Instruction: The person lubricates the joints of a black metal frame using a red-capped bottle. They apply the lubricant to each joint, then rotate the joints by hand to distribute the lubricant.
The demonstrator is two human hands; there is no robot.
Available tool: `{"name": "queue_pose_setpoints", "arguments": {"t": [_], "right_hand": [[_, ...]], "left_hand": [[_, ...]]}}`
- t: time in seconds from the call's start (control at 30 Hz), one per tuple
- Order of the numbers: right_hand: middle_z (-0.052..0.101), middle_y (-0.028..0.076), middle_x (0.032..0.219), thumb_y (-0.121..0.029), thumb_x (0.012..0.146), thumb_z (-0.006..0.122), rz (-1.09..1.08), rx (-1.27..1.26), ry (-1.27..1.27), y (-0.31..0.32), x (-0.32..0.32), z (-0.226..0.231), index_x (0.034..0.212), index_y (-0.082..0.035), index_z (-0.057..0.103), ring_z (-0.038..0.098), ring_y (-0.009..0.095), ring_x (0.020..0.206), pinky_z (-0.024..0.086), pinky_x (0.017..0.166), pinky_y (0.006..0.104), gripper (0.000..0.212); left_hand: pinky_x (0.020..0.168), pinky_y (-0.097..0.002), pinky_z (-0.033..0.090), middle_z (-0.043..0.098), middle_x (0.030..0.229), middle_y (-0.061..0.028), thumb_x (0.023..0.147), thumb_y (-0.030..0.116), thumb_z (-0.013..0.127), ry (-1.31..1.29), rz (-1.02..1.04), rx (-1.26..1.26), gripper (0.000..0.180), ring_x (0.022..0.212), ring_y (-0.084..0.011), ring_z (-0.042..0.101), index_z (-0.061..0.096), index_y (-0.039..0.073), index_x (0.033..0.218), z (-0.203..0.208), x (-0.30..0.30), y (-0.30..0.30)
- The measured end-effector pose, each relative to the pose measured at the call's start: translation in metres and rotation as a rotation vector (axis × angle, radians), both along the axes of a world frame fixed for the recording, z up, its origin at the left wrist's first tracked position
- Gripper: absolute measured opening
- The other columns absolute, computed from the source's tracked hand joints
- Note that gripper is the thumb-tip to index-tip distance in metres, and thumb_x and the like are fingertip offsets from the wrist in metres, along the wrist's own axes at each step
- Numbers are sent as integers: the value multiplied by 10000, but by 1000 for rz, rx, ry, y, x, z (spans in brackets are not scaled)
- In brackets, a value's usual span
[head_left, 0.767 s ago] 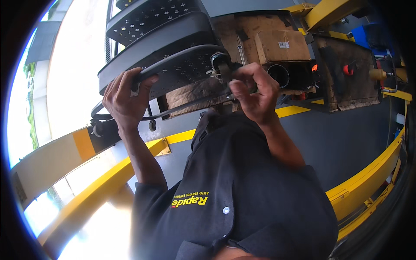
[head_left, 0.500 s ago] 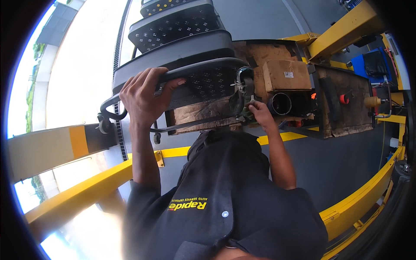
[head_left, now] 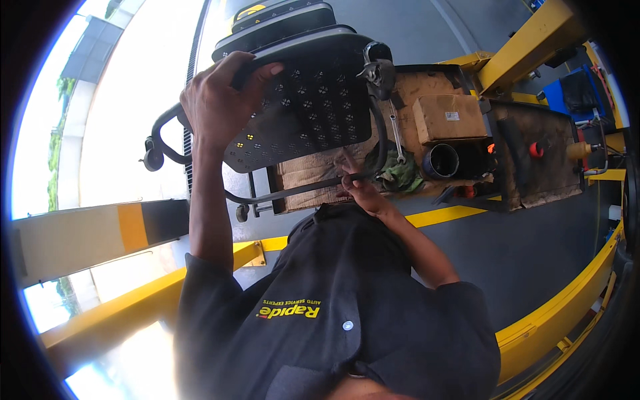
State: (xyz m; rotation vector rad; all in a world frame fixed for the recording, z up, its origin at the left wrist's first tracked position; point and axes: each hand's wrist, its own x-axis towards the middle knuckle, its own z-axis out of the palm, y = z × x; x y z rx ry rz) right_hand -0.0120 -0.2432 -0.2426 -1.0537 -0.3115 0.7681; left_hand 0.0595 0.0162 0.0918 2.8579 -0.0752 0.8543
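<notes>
A black wheeled trolley (head_left: 303,110) with several stacked perforated trays leans tipped toward me, its casters in view. My left hand (head_left: 223,100) is closed over the edge of the nearest tray, with the thumb against its perforated face. At the trolley's lower frame bar, my right hand (head_left: 365,190) has fingers about the tube, one of them stretched out past it. A combination wrench (head_left: 397,133) lies on cardboard to the right of the trolley, its lower end by a crumpled green cloth (head_left: 398,175).
A cardboard box (head_left: 451,118) and a dark round container (head_left: 441,161) stand on the bench right of the trolley. Yellow lift beams (head_left: 527,50) cross the upper right. A yellow rail (head_left: 147,297) runs at lower left, and a blue bin (head_left: 577,93) stands far right.
My right hand has let go of the wrench and moved left to the lower bar. The trolley has tipped further, showing more of the nearest tray's perforated face.
</notes>
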Motion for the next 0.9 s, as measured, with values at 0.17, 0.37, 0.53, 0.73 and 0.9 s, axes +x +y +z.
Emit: {"name": "queue_pose_setpoints", "arguments": {"t": [0.17,0.37,0.53,0.73,0.9], "right_hand": [[389,180,1679,-597,1030,686,-184,88,-68,36,-1,34,1764,-265,121,553,246,1409,490,1144,454,984],[693,166,1313,-530,1117,576,-309,87,-85,67,36,97,1542,-37,476,703,254,1243,564,1057,407,658],[726,114,1064,-462,1186,426,-564,95,-326,100,69,163,1370,-17,577,750,216,976,610,846,360,504],[604,40,890,-427,1176,454,-450,640,-191,144,79,206,1300,-75,576,584,126,746,487,638,289,392],[428,-65,641,-431,1178,497,-292,448,-142,175,48,246,1022,-89,578,400,36,484,320,413,228,385]], "left_hand": [[693,-313,553,790,748,-35,913,526,865,-53,7,-31,436,690,-144,753,852,110,1042,28,7,25],[769,-276,536,832,895,3,913,509,878,-291,131,-185,420,776,-78,708,874,152,1134,88,-18,62],[855,-352,597,842,1022,-99,1009,343,804,-569,144,-251,333,902,-168,779,853,39,1136,105,-89,116],[889,-335,552,799,986,-103,997,359,832,-692,437,-624,402,889,-186,736,803,-20,1128,90,-194,115],[866,-327,520,762,937,-89,1017,341,811,-637,676,-802,381,820,-160,671,763,-20,1129,91,-301,116]]}}
